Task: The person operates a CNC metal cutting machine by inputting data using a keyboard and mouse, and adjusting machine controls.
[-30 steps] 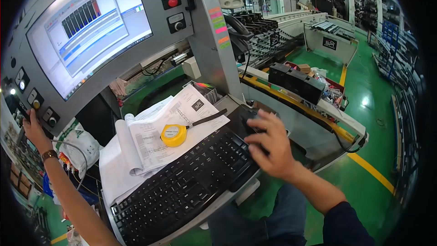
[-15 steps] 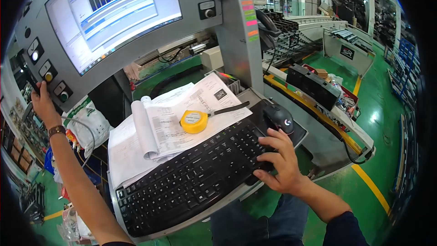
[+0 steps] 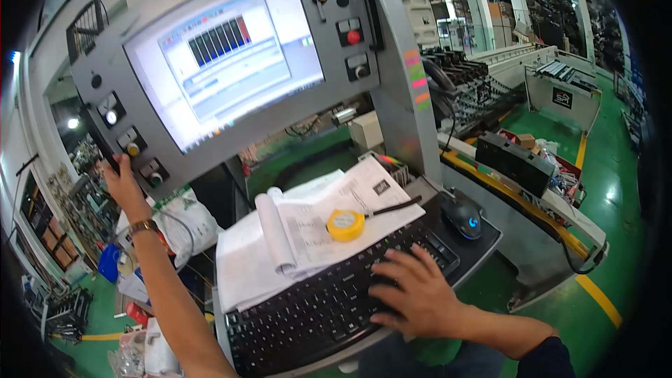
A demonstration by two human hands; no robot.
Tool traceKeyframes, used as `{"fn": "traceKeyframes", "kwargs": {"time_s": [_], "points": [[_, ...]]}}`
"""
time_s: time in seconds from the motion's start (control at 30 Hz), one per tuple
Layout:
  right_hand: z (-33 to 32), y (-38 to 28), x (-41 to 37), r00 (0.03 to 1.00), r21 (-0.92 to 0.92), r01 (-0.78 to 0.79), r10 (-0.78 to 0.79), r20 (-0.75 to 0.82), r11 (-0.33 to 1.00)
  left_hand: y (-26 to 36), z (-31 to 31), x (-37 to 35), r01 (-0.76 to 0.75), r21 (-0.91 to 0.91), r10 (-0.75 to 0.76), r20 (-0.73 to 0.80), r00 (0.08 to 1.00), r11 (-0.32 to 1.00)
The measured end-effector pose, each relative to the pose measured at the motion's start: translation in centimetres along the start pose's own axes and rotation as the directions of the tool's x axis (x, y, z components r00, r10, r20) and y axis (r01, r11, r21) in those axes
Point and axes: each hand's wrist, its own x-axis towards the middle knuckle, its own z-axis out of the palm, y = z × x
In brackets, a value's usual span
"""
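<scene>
My left hand is wrapped round the black handle on the left edge of the grey control panel. Over the right part of the black keyboard my right hand is spread with nothing in it. A black mouse lies beyond it to the right, untouched. Behind the keyboard lie printed papers, one sheet curled, with a yellow tape measure and its black strap on top. The screen shows a window with a row of dark bars.
Round buttons line both sides of the panel. A white bag sits below left. At the right are a yellow-edged machine rail, a black box and the green floor with yellow lines.
The view has tilted up, so the scene sits lower and farther right. My right hand has moved left from beside the mouse onto the keyboard. My left hand stays at the handle.
</scene>
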Motion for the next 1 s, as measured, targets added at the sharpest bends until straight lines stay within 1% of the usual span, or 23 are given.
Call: {"fn": "traceKeyframes", "kwargs": {"time_s": [0.03,0.07,0.17,0.2,0.33,0.43,0.5,0.57,0.6,0.7,0.8,0.9,0.93,0.97,1.0], "points": [[0.2,-0.2,0.2,0.999,-0.033,0.023,-0.022,0.038,0.999,0.5,0.1,-0.3,0.012,-0.016,-0.012,0.007,1.000,1.000],[0.0,-0.1,0.4,1.000,-0.028,0.023,-0.022,0.022,0.999,1.6,-0.1,-0.8,0.075,0.018,-0.075,0.034,0.997,0.997],[-0.2,0.4,-0.4,0.999,0.037,0.007,-0.006,-0.044,0.999,2.3,0.1,-1.0,0.077,0.012,-0.078,0.044,0.996,0.997],[-0.1,0.5,-0.8,0.998,0.068,0.001,0.004,-0.066,0.998,2.2,0.7,-1.4,0.020,-0.105,-0.020,-0.001,1.000,0.994],[-0.3,1.1,-2.0,0.997,0.031,0.047,-0.045,-0.061,0.998,1.7,0.6,-1.1,0.034,-0.002,-0.034,-0.017,0.999,0.999],[-0.5,1.2,-2.1,0.997,0.033,0.059,-0.057,-0.061,0.998,2.1,1.1,-1.4,0.024,-0.044,-0.026,-0.044,0.999,0.999],[-0.3,1.5,-2.4,0.996,0.045,0.077,-0.074,-0.046,0.996,1.4,0.9,-1.1,-0.008,-0.043,0.006,-0.040,0.999,0.999],[-0.6,1.5,-2.2,0.996,0.053,0.066,-0.062,-0.064,0.996,1.2,0.7,-0.9,-0.021,-0.038,0.019,-0.030,0.999,0.999],[-0.6,1.5,-2.2,0.996,0.057,0.058,-0.053,-0.073,0.997,1.0,0.7,-0.9,0.004,-0.061,-0.006,-0.027,1.000,0.998],[-0.5,1.5,-2.5,0.995,0.082,0.042,-0.034,-0.089,0.996,1.7,0.9,-1.2,0.008,-0.045,-0.009,-0.033,0.999,0.999],[-0.4,1.7,-3.0,0.995,0.081,0.044,-0.037,-0.091,0.996,2.1,0.3,-1.0,0.137,-0.010,-0.137,0.012,0.991,0.991],[-0.7,1.8,-3.3,0.995,0.074,0.042,-0.035,-0.093,0.996,0.2,-0.1,-0.1,0.043,-0.060,-0.043,0.005,0.999,0.997],[-0.9,1.9,-3.5,0.995,0.078,0.031,-0.023,-0.099,0.996,-0.5,-0.3,0.4,0.027,-0.028,-0.027,0.000,1.000,0.999],[-1.0,1.9,-3.7,0.994,0.083,0.025,-0.016,-0.107,0.996,-1.0,-0.6,1.0,0.018,0.003,-0.018,0.000,1.000,1.000],[-1.1,2.1,-3.9,0.994,0.085,0.016,-0.006,-0.113,0.996,-1.9,-1.2,1.7,0.044,0.004,-0.044,0.015,0.999,0.999]]}}
